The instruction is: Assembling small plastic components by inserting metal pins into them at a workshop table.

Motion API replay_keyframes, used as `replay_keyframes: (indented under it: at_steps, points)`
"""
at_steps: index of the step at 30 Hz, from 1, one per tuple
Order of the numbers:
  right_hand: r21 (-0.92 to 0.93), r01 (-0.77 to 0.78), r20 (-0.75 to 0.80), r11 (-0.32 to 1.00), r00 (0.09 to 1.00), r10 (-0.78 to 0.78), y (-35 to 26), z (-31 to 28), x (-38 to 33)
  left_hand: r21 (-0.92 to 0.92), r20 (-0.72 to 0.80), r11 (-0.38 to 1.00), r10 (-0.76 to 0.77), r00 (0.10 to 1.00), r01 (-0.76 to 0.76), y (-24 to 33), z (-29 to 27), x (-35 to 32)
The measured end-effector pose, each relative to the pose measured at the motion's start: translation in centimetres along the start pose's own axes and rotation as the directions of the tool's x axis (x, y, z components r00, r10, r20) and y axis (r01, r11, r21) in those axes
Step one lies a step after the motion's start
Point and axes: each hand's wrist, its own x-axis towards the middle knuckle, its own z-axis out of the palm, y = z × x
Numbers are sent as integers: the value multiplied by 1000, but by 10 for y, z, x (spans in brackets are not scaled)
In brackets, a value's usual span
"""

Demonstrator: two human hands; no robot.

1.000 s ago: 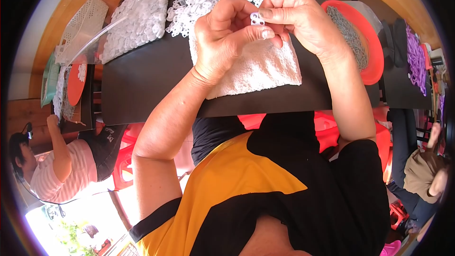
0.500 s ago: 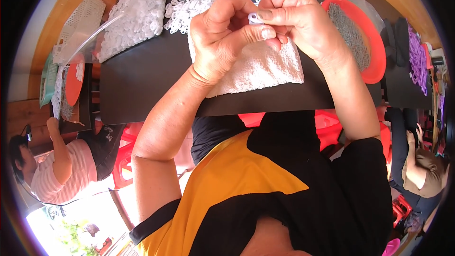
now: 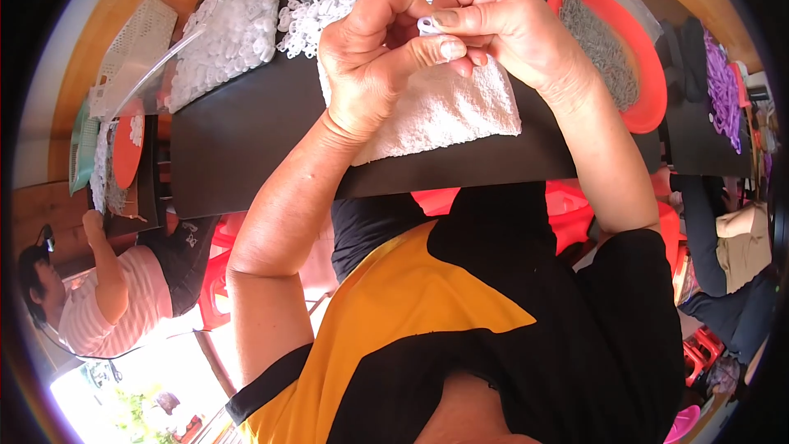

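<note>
Now my left grip (image 3: 370, 62) and right grip (image 3: 514, 33) both pinch the little piece (image 3: 426, 30), over the white cloth (image 3: 452, 111)!

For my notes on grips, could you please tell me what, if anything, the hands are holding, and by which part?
The left hand and right hand pinch a small whitish piece; its holed end shows, but the exact grip spots are hidden.

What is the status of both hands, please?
Left hand, right hand: both pinching small pale plastic piece with hole. Piece mostly hidden by grip. Fuzzy white cloth below; no obstruction seen.
</note>
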Motion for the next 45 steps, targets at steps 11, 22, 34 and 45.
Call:
replay_keyframes:
  at_steps: [11, 22, 34, 45]
  points:
    - [-182, 47, -75, 982, 995, -62, 1, -4, 2, 170, -57, 985, 31, 998, -21, -19, -4, 2]
    - [-156, 21, -6, 987, 1000, -22, 1, -4, -1, 246, 71, 952, 169, 983, -182, -7, -4, 0]
    - [-68, 30, -25, 997, 999, -32, 8, 0, 2, 246, 78, 960, 116, 990, -132, -4, -5, 1]
    - [-6, 18, -194, 1000, 981, -19, 14, 4, 7, 17, -106, 996, -87, 991, 89, -11, -1, 5]
